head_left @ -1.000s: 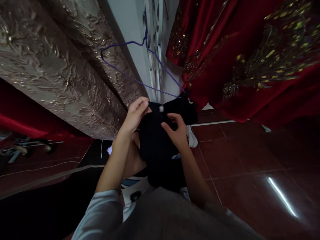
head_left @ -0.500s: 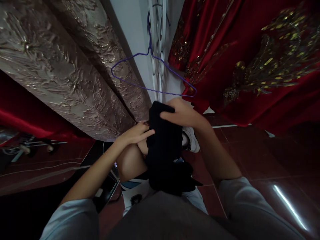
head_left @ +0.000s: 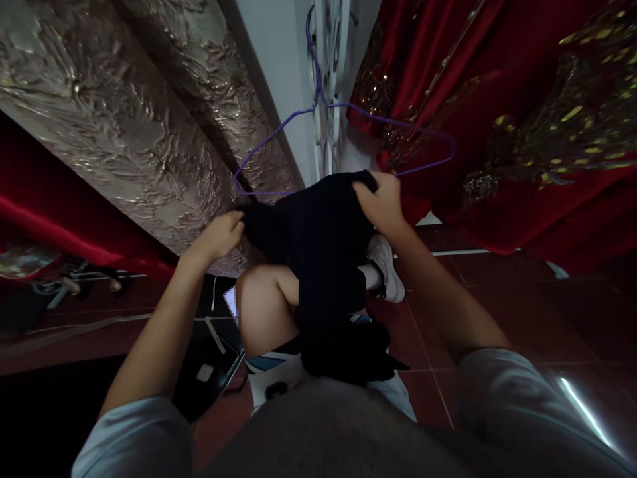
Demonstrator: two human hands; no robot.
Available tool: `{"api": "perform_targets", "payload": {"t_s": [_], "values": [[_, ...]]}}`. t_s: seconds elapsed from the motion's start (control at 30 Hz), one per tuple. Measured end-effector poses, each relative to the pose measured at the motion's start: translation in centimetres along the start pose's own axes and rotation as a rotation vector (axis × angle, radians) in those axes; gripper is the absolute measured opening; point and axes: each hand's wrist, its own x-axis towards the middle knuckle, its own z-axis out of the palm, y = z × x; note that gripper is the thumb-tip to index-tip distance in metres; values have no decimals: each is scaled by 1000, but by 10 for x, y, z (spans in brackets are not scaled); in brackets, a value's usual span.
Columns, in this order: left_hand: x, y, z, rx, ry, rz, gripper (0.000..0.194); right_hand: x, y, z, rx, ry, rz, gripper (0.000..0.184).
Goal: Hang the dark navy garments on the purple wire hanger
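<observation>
A black cloth garment (head_left: 331,259) lies across my lap, its far edge lifted and stretched between my hands; its exact kind does not show. My left hand (head_left: 220,237) is closed on the garment's left corner. At the upper right edge, my right hand (head_left: 382,202) pinches the fabric between thumb and fingers. Just beyond the cloth hangs a purple wire hanger (head_left: 318,99), hooked on a white metal rack (head_left: 332,79). The cloth hides part of the hanger's lower bar.
Embossed beige fabric (head_left: 149,133) hangs at the left, and red sequined cloth (head_left: 448,119) at the right. Beside my knee, a black surface (head_left: 172,372) bears a phone (head_left: 230,302) and a small white case (head_left: 204,373). The floor has dark red tiles (head_left: 478,292).
My left hand has moved left, pulling a corner of the garment out, and my right hand has shifted slightly right. The cloth is spread wider. The hanger has swung and turned.
</observation>
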Motion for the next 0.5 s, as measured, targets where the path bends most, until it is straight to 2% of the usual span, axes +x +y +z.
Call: {"api": "perform_targets", "payload": {"t_s": [0.1,0.17,0.23,0.33,0.37,0.43,0.47,0.5], "values": [[17,13,-23,-132,398,96,26,-2,-9,-25,-63,84,32,39],[31,35,-37,-252,556,198,31,-6,-13,-30,-59,88,58,38],[42,61,-48,-373,569,322,26,-12,-18,-30,-42,54,57,33],[50,90,-54,-421,538,415,28,-20,-24,-40,-57,78,-73,12],[51,94,-55,-406,541,414,30,-20,-26,-48,-74,141,-131,12],[53,95,-58,-376,543,408,29,-14,-28,-73,-100,277,-220,37],[53,92,-61,-362,546,410,27,-8,-28,-88,-112,328,-230,43],[54,89,-64,-343,560,411,25,-2,-28,-103,-128,339,-215,39]]}}
